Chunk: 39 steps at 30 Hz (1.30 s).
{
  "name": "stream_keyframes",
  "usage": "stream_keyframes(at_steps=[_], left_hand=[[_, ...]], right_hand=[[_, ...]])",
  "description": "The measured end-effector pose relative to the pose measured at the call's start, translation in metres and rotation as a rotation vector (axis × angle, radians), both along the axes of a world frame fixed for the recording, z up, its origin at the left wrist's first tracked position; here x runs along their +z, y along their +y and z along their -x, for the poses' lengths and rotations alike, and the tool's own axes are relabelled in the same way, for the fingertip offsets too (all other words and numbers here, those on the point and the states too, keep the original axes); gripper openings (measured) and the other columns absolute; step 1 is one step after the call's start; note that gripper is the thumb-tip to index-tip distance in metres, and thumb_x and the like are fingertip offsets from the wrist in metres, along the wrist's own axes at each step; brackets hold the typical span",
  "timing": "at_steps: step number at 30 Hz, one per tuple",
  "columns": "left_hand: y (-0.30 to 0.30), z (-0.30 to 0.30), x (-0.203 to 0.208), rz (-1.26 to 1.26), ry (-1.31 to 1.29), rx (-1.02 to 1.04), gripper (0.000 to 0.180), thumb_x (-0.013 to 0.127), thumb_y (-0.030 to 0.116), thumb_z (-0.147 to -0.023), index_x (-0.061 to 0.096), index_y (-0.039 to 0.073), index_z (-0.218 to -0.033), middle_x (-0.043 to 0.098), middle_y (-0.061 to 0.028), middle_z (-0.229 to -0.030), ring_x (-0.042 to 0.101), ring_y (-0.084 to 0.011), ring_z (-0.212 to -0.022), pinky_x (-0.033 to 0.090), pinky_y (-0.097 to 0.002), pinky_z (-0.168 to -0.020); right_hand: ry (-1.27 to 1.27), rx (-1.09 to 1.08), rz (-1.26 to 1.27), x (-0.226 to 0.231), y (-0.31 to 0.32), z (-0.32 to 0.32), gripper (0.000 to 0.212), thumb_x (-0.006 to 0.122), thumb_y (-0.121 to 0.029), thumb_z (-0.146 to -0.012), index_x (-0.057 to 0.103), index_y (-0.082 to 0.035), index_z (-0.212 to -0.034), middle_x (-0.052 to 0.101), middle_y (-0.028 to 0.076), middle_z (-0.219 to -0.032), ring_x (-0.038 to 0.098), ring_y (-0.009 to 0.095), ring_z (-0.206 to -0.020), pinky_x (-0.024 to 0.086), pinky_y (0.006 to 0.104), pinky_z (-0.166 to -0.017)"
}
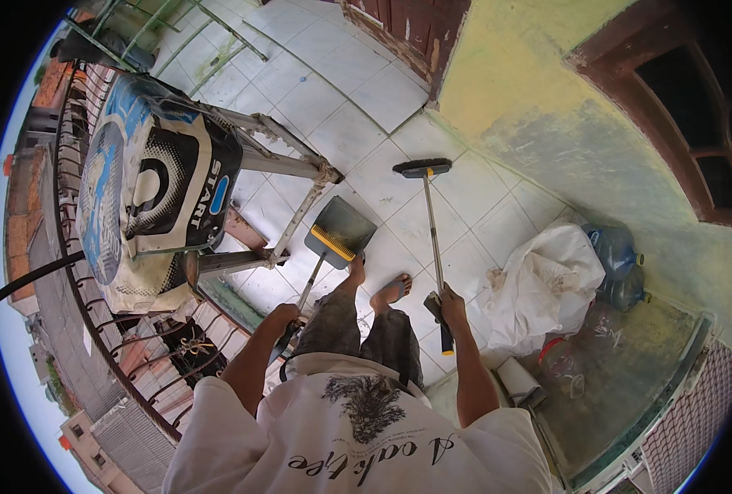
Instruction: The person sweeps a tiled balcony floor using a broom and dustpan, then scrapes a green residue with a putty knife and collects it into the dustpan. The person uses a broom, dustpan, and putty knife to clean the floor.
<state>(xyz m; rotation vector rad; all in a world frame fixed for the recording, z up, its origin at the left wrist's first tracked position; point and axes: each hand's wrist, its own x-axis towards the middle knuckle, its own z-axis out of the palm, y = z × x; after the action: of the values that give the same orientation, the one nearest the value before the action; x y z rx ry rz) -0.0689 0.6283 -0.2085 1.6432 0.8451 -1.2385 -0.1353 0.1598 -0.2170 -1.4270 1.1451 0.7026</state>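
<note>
My left hand (283,315) is closed round the handle of a long-handled dustpan. The grey pan of this dustpan (345,224), with a yellow toothed edge, rests on the tiles just ahead of my left foot. My right hand (452,309) grips the pole of a broom (432,222) near its dark, yellow-tipped handle end. The broom's wide black head (422,168) lies on the floor farther off, to the right of the dustpan and apart from it. The fingers of both hands are partly hidden.
A metal-framed stand draped with a printed banner (168,181) stands at left, beside a railing (119,362). On the right are a white sack (539,288) and blue water jugs (615,251) by a yellow wall (539,123). A green metal frame (209,41) stands far left.
</note>
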Motion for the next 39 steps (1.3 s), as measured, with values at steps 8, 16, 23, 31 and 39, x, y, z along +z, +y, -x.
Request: stream_keyframes(at_steps=[8,16,23,31,39], left_hand=[[0.020,-0.008,0.018,-0.001,0.121,-0.004,0.024,0.060,0.018,-0.091,0.063,-0.005,-0.095,0.066,-0.0176,-0.075,0.065,-0.0266,-0.061,0.053,-0.0421,-0.057],[0.023,-0.009,-0.011,0.084,0.033,-0.025,0.023,0.067,0.022,-0.087,0.067,0.000,-0.091,0.067,-0.0120,-0.074,0.061,-0.0221,-0.062,0.050,-0.0397,-0.061],[0.040,-0.045,-0.045,-0.046,-0.149,-0.739,0.021,0.064,0.020,-0.090,0.070,-0.001,-0.090,0.069,-0.0134,-0.075,0.064,-0.0246,-0.063,0.050,-0.0413,-0.060],[0.060,-0.058,-0.033,-0.006,0.155,-0.202,0.020,0.062,0.023,-0.091,0.060,0.008,-0.078,0.060,-0.0071,-0.068,0.057,-0.0203,-0.056,0.048,-0.0382,-0.055],[0.053,-0.051,0.010,0.103,0.070,-0.275,0.026,0.061,0.030,-0.088,0.065,0.006,-0.078,0.062,-0.0070,-0.071,0.056,-0.0176,-0.059,0.044,-0.0393,-0.059]], right_hand=[[0.059,0.551,0.667,0.047,-0.044,0.001,0.053,0.053,-0.024,-0.094,0.053,-0.021,-0.147,0.073,0.021,-0.106,0.071,0.040,-0.101,0.056,0.0507,-0.089],[0.169,0.516,0.413,-0.002,-0.029,0.009,0.050,0.058,-0.019,-0.088,0.046,-0.002,-0.133,0.066,0.027,-0.122,0.065,0.042,-0.115,0.054,0.0497,-0.097],[0.060,0.436,0.153,0.037,0.079,0.004,0.070,0.065,-0.025,-0.081,0.050,0.003,-0.143,0.066,0.031,-0.123,0.066,0.039,-0.116,0.052,0.0422,-0.098],[0.011,0.374,0.245,0.094,0.058,0.054,0.066,0.063,-0.018,-0.081,0.053,-0.004,-0.145,0.071,0.020,-0.123,0.071,0.026,-0.100,0.051,0.0326,-0.094],[0.148,0.030,0.236,0.002,0.072,0.069,0.029,0.059,-0.017,-0.088,0.063,0.001,-0.110,0.068,0.017,-0.079,0.066,0.023,-0.064,0.055,0.0377,-0.057]])
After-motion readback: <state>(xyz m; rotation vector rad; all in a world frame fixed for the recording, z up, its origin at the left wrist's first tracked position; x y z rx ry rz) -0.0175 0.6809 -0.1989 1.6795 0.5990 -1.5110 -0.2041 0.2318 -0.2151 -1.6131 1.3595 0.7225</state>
